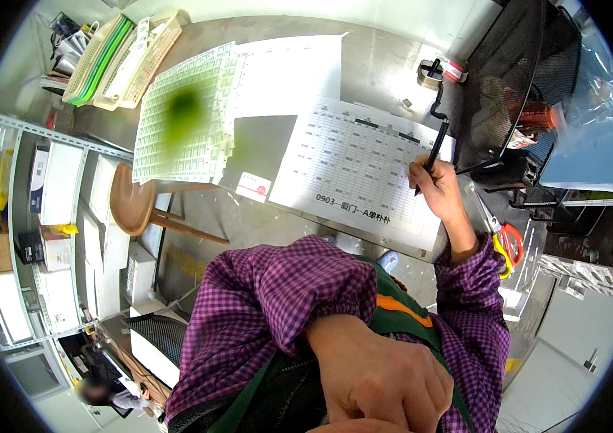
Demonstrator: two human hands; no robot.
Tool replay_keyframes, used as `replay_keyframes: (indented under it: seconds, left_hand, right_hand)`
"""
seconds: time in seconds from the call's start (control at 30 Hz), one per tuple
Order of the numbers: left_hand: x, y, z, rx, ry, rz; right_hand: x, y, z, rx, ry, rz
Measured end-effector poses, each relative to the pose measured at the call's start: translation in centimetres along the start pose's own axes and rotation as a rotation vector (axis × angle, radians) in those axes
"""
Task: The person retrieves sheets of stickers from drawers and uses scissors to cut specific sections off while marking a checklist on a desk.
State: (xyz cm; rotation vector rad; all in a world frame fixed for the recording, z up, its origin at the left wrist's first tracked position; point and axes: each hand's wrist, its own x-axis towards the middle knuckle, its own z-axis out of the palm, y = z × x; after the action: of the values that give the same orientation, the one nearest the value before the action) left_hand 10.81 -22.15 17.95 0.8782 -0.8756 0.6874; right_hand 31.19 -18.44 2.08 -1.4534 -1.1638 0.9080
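Head view: right hand (436, 189) pinches black pen (436, 144) over printed sheet (350, 169), right of its middle; left hand (384, 372) curls bodyward of it, hold unclear. Bracing the sheet should steady strokes.

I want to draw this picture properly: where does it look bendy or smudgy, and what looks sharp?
In the head view, the metal shelf rack bends near the dark round rim; also in the head view, a green smudge blurs part of the gridded sheets; again in the head view, the black pen and right hand look fairly sharp.
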Motion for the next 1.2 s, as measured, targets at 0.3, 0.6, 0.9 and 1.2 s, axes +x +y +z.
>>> replay_keyframes:
  seconds: [0.3, 0.6, 0.9, 1.2]
  left_hand:
    - [-0.8, -1.0, 0.9, 0.003, 0.013, 0.073]
    - [-1.4, -0.7, 1.4, -0.035, -0.118, -0.038]
    - [-0.5, 0.3, 1.0, -0.212, -0.150, -0.201]
    - [-1.8, 0.0, 2.3, -0.452, -0.259, -0.490]
  right_hand:
    - [0.3, -0.2, -0.1, -0.093, 0.007, 0.019]
    - [-0.1, -0.1, -0.4, -0.299, 0.091, -0.123]
    - [-0.8, 0.7, 0.0, -0.560, 0.134, -0.242]
    - [-8.0, 0.1, 1.4, -0.807, 0.480, -0.324]
